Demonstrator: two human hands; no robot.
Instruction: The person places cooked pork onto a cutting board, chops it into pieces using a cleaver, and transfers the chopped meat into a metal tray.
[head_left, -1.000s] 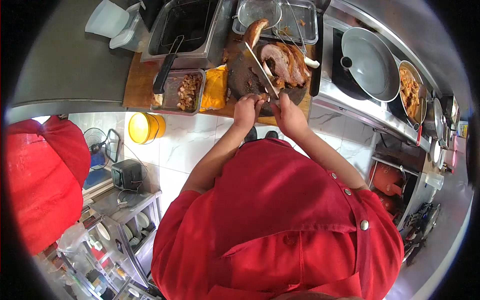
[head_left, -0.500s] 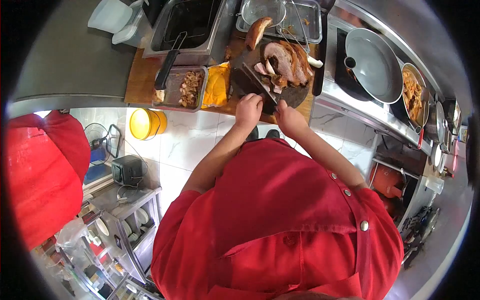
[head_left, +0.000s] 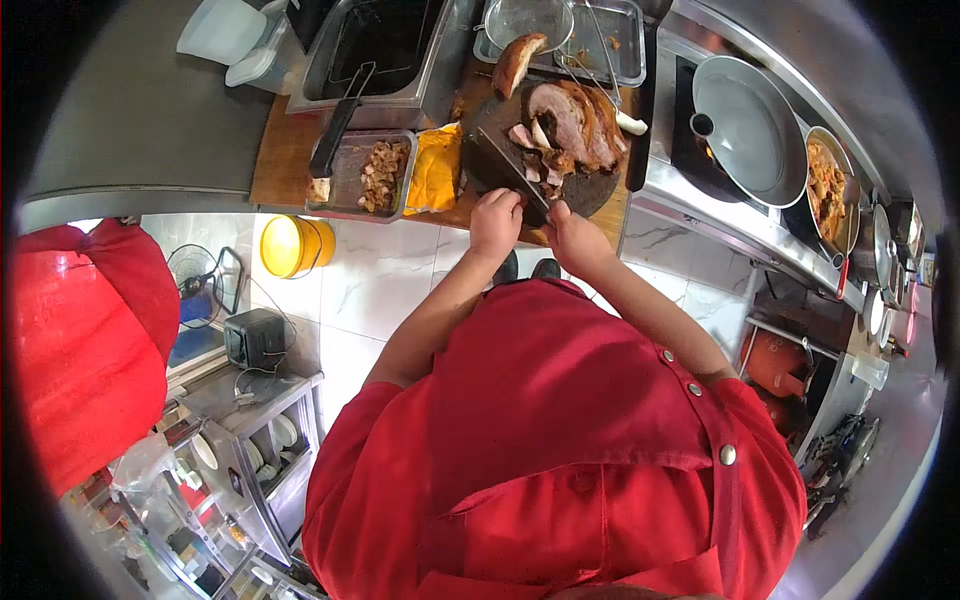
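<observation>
A dark round chopping board (head_left: 590, 195) bears a large piece of roast meat (head_left: 570, 120), with small cut pieces (head_left: 541, 160) in front of it. My right hand (head_left: 578, 240) is closed around the handle end of a cleaver (head_left: 513, 166), whose blade slants up and left across the board. Beside it at the board's near edge, my left hand (head_left: 496, 222) is closed; whatever its fingers hold is too small to make out. A long browned piece of meat (head_left: 518, 64) lies at the board's back left.
Left of the board are a yellow packet (head_left: 434, 170), a tray of chopped meat (head_left: 342, 188) and a deep steel container (head_left: 420, 97). Pans (head_left: 748, 125) stand on the stove at right. Another person in red (head_left: 90, 340) is at far left.
The cleaver has shifted left, away from the large meat, and its blade angle has changed. More small cut pieces show beside it. Both hands stay near the board's front edge.
</observation>
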